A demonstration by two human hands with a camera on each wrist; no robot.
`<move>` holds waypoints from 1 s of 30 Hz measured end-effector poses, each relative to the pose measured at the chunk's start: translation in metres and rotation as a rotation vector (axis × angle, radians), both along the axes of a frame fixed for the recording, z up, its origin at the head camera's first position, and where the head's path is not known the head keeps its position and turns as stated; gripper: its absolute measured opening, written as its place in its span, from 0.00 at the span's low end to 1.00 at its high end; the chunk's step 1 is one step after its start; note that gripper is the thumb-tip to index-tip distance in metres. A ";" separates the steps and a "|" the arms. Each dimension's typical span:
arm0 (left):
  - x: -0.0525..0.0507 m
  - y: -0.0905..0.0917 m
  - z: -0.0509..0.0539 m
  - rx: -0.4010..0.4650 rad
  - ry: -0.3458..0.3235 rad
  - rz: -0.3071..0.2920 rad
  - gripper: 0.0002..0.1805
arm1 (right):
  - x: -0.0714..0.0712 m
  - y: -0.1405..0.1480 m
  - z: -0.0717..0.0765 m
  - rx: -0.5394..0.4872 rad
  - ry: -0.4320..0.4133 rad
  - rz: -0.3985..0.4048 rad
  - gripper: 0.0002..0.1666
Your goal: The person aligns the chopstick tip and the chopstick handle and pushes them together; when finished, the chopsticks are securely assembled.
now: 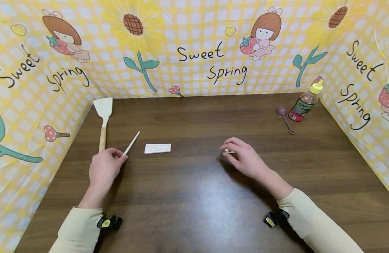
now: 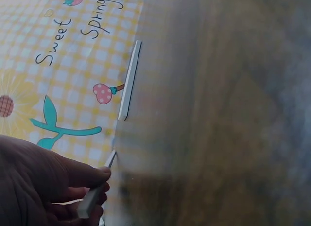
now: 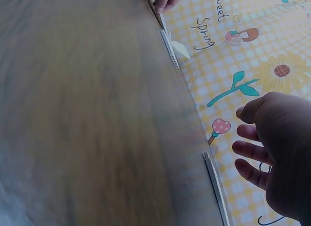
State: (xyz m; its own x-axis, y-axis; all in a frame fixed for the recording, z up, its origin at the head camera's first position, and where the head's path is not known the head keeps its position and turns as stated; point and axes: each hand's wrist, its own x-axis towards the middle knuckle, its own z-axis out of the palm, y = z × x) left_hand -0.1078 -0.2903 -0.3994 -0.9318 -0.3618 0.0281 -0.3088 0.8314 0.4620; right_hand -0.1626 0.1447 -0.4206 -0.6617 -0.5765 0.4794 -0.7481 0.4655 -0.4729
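Observation:
My left hand point(image 1: 106, 167) pinches a slim white stick point(image 1: 131, 144) between thumb and fingers, its far end slanting up to the right. In the left wrist view the stick point(image 2: 92, 199) shows a squared near end. To its right, several white sticks point(image 1: 158, 148) lie side by side in a flat row. My right hand point(image 1: 245, 158) hovers with loosely bent fingers over a small pale piece point(image 1: 230, 151), mostly hidden by the hand in the head view. In the right wrist view those fingers hold nothing, and a pale stick-like piece point(image 3: 216, 189) lies apart from them.
A white spatula point(image 1: 103, 107) with a wooden handle lies at the left, its handle end hidden behind my left hand. At the back right stand a yellow-capped bottle point(image 1: 303, 105) and, beside it, a mauve spoon point(image 1: 284, 117). Patterned cloth point(image 1: 194, 80) walls the brown table's back and sides.

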 end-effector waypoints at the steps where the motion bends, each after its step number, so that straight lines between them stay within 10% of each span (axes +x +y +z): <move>1: 0.000 0.000 0.000 0.002 -0.018 -0.003 0.11 | 0.000 0.000 0.000 0.000 -0.002 -0.001 0.10; 18: -0.004 0.004 0.005 -0.011 -0.063 -0.051 0.15 | -0.001 0.003 0.001 0.017 -0.004 -0.011 0.10; 30: -0.016 0.029 0.003 -0.030 0.245 -0.444 0.06 | -0.004 0.008 -0.001 0.043 -0.013 -0.038 0.09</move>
